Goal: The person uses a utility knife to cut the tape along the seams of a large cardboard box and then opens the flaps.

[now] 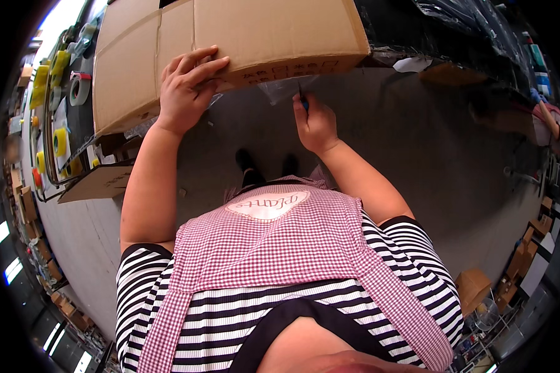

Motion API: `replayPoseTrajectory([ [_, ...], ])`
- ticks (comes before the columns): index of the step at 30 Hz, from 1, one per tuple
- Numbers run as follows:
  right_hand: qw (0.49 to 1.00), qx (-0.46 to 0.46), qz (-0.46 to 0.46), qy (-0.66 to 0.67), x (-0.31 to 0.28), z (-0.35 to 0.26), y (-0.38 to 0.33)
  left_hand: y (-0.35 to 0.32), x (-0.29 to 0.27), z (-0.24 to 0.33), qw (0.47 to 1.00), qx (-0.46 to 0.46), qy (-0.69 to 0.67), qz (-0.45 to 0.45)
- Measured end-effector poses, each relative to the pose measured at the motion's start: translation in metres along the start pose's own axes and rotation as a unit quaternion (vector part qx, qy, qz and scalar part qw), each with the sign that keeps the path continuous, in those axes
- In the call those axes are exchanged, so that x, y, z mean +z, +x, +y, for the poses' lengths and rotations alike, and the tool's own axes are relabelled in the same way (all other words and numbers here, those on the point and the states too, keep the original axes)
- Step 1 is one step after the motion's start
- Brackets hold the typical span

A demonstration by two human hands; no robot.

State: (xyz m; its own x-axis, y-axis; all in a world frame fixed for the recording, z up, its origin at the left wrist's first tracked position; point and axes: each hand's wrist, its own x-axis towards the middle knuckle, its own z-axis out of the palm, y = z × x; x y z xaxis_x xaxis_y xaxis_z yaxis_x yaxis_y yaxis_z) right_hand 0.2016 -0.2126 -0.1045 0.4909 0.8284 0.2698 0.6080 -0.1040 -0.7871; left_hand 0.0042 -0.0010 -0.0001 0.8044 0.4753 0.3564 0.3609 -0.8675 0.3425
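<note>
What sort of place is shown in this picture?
Probably a warehouse packing area: a large cardboard carton, yellow tape rolls at left and more cardboard boxes at right suggest it.

Box [280, 28]: bright beneath the left hand [186, 87]
Floor [392, 149]: dim, shadowy right of the right hand [318, 127]
Lights [13, 270]: glaring white, well down-left of the left hand
Cartons [526, 252]: bent, soft, far right of the right hand

two bare hands [190, 87] [318, 127], one handheld tool [304, 101]
</note>
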Motion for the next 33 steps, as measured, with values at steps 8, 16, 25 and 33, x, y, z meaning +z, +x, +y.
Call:
replayPoseTrajectory([
  [8, 0.999, -0.006, 0.033, 0.023, -0.011, -0.015, 0.022, 0.001, -0.003, 0.001, 1.0, 0.0, 0.007, -0.003],
  [16, 0.998, -0.029, 0.052, 0.002, -0.013, -0.008, 0.028, 0.001, -0.001, 0.0, 1.0, -0.003, 0.007, 0.0],
  [25, 0.995, -0.007, 0.028, -0.094, 0.01, 0.027, 0.025, 0.002, -0.003, 0.002, 1.0, -0.004, 0.001, 0.001],
  [33, 0.989, 0.093, -0.06, -0.103, 0.012, 0.056, -0.009, 0.002, -0.002, 0.001, 1.0, -0.001, 0.005, 0.007],
])
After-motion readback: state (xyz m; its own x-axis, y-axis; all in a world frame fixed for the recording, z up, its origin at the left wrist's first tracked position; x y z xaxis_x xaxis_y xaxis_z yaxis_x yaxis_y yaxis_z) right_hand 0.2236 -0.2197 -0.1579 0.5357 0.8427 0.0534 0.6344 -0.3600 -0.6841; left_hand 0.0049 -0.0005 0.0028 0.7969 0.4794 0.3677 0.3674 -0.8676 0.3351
